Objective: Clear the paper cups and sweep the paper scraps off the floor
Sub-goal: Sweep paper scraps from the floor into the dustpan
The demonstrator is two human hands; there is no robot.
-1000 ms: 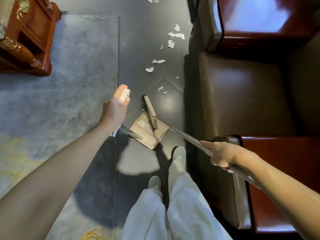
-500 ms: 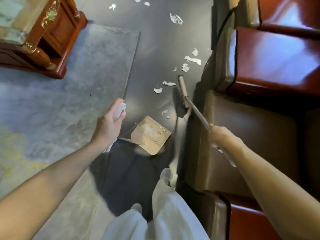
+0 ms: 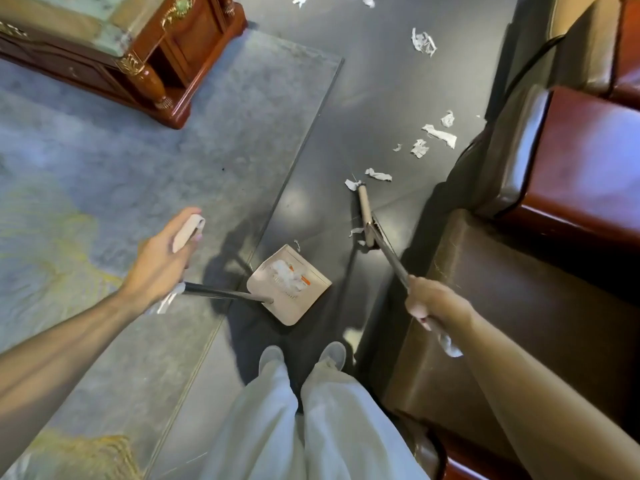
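L hand (image 3: 162, 261): fingers curled round dustpan (image 3: 294, 310) handle. R hand (image 3: 433, 301): fingers wrapped round broom (image 3: 365, 213) stick. Scraps (image 3: 379, 174) lie beyond R fingers, by broom head.

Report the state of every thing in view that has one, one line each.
Scraps: many loose on the floor, some in the dustpan.
Dustpan: part filled, mouth toward the broom.
Broom: head down on the floor, among scraps.
Left hand: grips the dustpan's handle.
Right hand: grips the broom's handle.
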